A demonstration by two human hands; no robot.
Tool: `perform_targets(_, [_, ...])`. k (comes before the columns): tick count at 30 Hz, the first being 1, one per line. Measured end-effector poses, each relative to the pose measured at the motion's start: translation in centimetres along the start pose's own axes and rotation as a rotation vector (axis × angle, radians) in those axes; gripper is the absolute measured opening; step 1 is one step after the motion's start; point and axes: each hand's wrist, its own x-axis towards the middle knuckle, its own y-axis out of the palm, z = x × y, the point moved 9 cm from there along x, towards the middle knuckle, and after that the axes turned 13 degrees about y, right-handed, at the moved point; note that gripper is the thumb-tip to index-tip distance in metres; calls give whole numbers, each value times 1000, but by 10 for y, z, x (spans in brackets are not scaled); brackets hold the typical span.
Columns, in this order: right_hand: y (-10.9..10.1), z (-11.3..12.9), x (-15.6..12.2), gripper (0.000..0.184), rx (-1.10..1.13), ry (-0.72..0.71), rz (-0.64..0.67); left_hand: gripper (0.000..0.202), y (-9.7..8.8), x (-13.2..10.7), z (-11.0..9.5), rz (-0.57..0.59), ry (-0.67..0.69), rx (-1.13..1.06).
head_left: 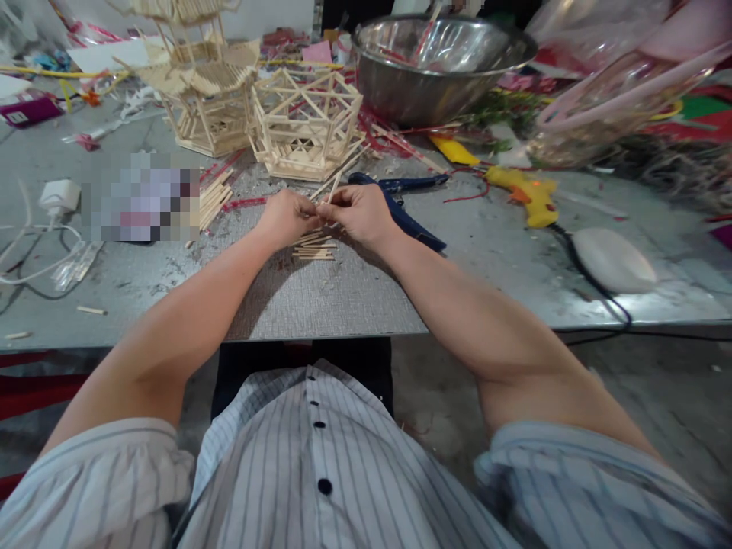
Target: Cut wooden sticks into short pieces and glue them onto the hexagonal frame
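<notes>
My left grip (pixel 286 217) and right grip (pixel 360 213) meet over the middle of the desk (pixel 343 305), fingertips almost touching each other. Both are pressed together, pinching a thin stick (pixel 334 185) between thumb and fingers; its free end pokes up and away from me, tilted a little to the right. I cannot tell whether more than one stick sits in the pinch, as my fingers hide the lower part. Right beneath my knuckles a small pile (pixel 313 248) of the same sticks lies flat on the desk, roughly side by side. Just beyond my hands stands a six-sided frame (pixel 306 126) built of sticks, and to its left, touching or nearly touching it, a taller tower (pixel 200 91) of the same make. A loose bundle (pixel 214 200) of sticks lies left of my left grip, near the tower's foot. A blue tool (pixel 409 221) lies beside and partly behind my right grip, and a yellow glue gun (pixel 523 192) lies further right with its dark cord trailing off the desk edge. A steel bowl (pixel 440 76) stands behind, well apart from my hands. A white charger (pixel 57 197) with its cable sits at the far left
</notes>
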Motion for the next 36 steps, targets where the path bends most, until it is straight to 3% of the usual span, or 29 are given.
perform_targets(8, [-11,8,-4,18,68,2,-29,14,-3,-9,-20,-4,-92,-66])
perform_targets(15, [-9,6,-8,30,154,55,-8,21,2,-12,-14,-29,-129,-198])
perform_targets(21, [-7,8,-7,34,47,22,14,20,6,-14,-16,-5,-191,-268])
perform_targets(23, [-23,12,-6,33,-34,-44,-63,16,1,-14,-14,-46,-223,-277])
perform_targets(26, [-64,23,-10,31,-276,-153,-293,11,-14,-15,-6,-159,-269,-287])
perform_targets(28, [-90,20,-12,35,-516,-94,-409,11,-23,-16,-1,-228,-294,-277])
perform_targets(29, [-99,15,-12,36,-642,-23,-418,11,-28,-17,2,-258,-312,-273])
perform_targets(32, [-108,-7,-11,36,-918,180,-277,13,-35,-21,5,-324,-379,-290])
perform_targets(36, [-104,-18,-14,33,-1058,281,-202,21,-38,-23,1,-380,-423,-366])
